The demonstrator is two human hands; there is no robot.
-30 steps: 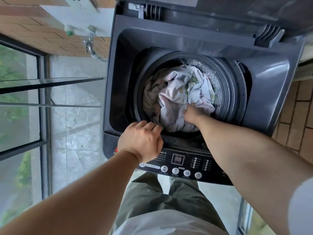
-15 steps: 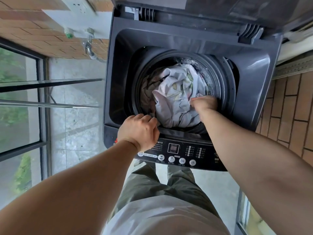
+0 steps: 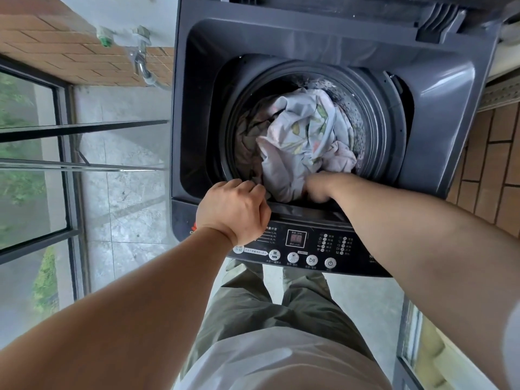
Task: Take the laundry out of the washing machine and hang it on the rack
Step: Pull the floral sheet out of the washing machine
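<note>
So this is right at the start of the job: the pulling-stuff-out step, nothing on any rack yet as far as I can see. The top-loading washing machine (image 3: pixel 439 114) fills the upper middle of the frame with its lid up, and all the laundry sits down in the drum (image 3: pixel 375 108). The right grip (image 3: pixel 318 187) is shoved in at the lower edge of the pile, right against the floral sheet (image 3: pixel 306 130), but the fingers are buried under the cloth, so I can't tell if it has actually clenched on it. The left grip (image 3: pixel 233 209) is at the front lip of the opening, just above the control panel (image 3: pixel 298 249), fingers curled. Hooked on the lip, or pinching the dark garment (image 3: pixel 247 142) beside it? Can't tell either. The sheet is pale, with a leafy print, all crumpled and twisted into a lump, and it looks tangled up with the brownish piece on its left. My guess for the next move: get a solid handful and lift straight up, slowly, shaking it loose so the dark piece doesn't come along and flop onto the floor. Probably heavy and clingy if it's damp.
</note>
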